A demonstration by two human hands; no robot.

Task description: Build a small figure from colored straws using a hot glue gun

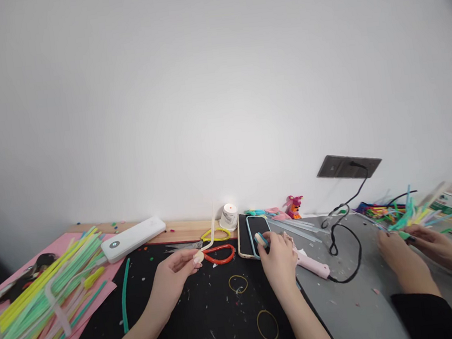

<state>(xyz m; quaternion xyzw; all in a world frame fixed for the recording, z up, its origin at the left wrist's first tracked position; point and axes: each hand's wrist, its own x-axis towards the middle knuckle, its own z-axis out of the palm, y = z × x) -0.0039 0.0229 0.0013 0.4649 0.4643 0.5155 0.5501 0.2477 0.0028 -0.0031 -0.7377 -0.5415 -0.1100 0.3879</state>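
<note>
1. Left hand [176,270]: thumb and fingertips close narrowly on a small cream piece [199,256], which lies at their tips above the black mat [211,323]. Such a pinch probably leaves most of the piece exposed.
2. White strip [212,241]: bent near the left fingertips, its longer arm rising upright. It appears held with the cream piece; whether the two are joined cannot be told.
3. Right hand [280,256]: thumb and forefinger grip a blue-and-white piece [261,240] over the blue-edged phone [261,223]. Whether the piece touches the screen cannot be told.
4. Scissors [223,262]: red and yellow loops lie between the hands, presumably for easy reach; one pair or two is unclear.
5. Pink glue gun [312,264]: set just beyond the right hand, its black cord [356,271] trailing on the grey surface, probably placed there to suit the wall socket [349,166].
6. Bundled strips [60,292]: laid lengthwise at the left, perhaps to spare the working area.
7. Co-worker's hands [403,261]: at far right, well apart from the person's own.
</note>
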